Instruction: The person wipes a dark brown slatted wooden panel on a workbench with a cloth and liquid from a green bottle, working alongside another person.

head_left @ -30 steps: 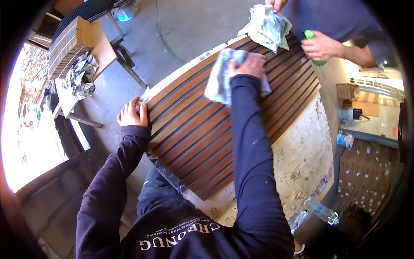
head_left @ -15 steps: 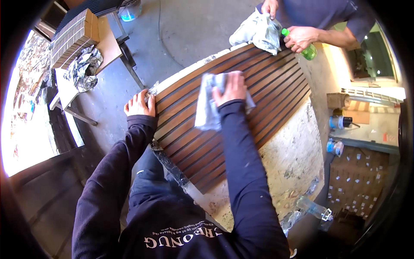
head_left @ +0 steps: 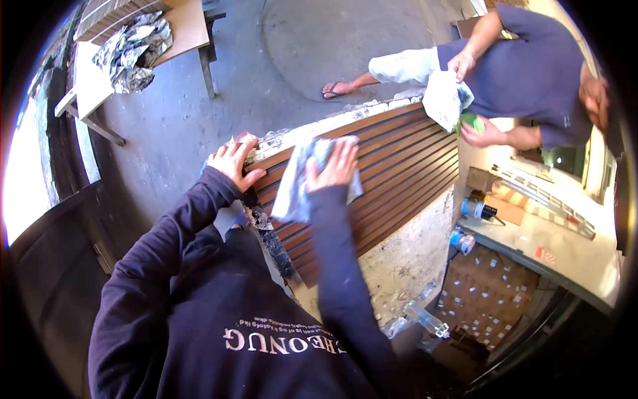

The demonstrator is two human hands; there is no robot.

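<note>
My left hand (head_left: 232, 163) lies flat, fingers spread, gripping nothing, on the near corner of the slatted wooden panel (head_left: 392, 174). Just right of it, my right hand (head_left: 333, 166) presses a grey cloth (head_left: 296, 189) flat onto the slats, palm open.

1. Hard daylight fills the scene; the grey concrete floor (head_left: 312, 53) at twelve o'clock looks pale and washed.
2. At nine o'clock a strip at the rim is blown out to pure white, with no detail left in it.
3. The ribbed brown wooden panel (head_left: 399, 173) catches even light, and its grooves read as thin dark lines.
4. Fisheye bending curves the panel's edges, and a black ring encloses the picture.
5. The dark navy sweatshirt (head_left: 219, 319) at six o'clock sinks into shadow.
6. The rim is slightly soft.
</note>
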